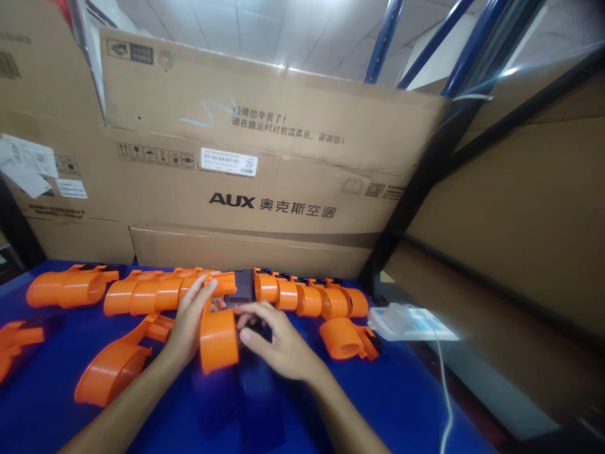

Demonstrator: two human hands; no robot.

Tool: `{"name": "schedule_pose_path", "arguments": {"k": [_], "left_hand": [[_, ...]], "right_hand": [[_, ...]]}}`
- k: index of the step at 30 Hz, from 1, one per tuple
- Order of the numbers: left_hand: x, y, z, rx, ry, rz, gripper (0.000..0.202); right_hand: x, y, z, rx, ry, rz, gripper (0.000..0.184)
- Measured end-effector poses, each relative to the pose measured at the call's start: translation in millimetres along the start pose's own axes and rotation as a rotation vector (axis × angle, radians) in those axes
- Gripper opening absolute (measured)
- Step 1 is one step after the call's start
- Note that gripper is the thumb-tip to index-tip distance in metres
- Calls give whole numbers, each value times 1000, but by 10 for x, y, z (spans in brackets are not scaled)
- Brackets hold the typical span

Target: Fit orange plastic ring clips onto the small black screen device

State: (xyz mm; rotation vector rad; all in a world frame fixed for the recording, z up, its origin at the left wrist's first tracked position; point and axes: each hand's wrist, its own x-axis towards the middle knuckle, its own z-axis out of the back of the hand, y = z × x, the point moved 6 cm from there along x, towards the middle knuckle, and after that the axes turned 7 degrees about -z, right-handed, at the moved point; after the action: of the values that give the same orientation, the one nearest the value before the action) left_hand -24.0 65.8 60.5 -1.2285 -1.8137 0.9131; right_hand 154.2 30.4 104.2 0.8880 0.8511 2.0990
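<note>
My left hand point(191, 318) is closed around the upper arm of an orange plastic tape dispenser point(220, 340), holding it above the blue tabletop. The wide ring of this dispenser hangs below the fingers, facing me. At its right edge, my right hand point(274, 337) has curled fingers, with index finger and thumb at the rim. A dark patch shows between those fingers, too unclear to name. Just behind the hands lies a dark box-like thing point(239, 287), partly covered by them. Another orange dispenser point(116, 366) rests on the table left of my left forearm.
Rows of orange dispensers stand along the back, at left point(144, 295) and at right point(309, 299). A single dispenser point(343, 338) lies front right. Beside it sits a white power strip point(411, 321) with a cable. A large cardboard box point(283, 176) walls the back; dark rack posts point(401, 208) rise right.
</note>
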Motion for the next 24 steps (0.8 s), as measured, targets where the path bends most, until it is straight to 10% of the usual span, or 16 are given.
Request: {"name": "schedule_pose_path", "arguments": {"k": [4,10,16,24], "left_hand": [[-18,7,-63,5,-1,-11,55],[-144,-215,-49,308,113,-236,62],[-795,-622,-205,1078,717,-713,78],[-790,-1439,691,1372,541,-820,73]], "right_hand": [[-49,92,-89,125,122,29,63],[-37,79,-114,128,56,-6,61],[-59,111,-128,132,26,51,62],[-55,99,-68,191,-41,-21,41]]}}
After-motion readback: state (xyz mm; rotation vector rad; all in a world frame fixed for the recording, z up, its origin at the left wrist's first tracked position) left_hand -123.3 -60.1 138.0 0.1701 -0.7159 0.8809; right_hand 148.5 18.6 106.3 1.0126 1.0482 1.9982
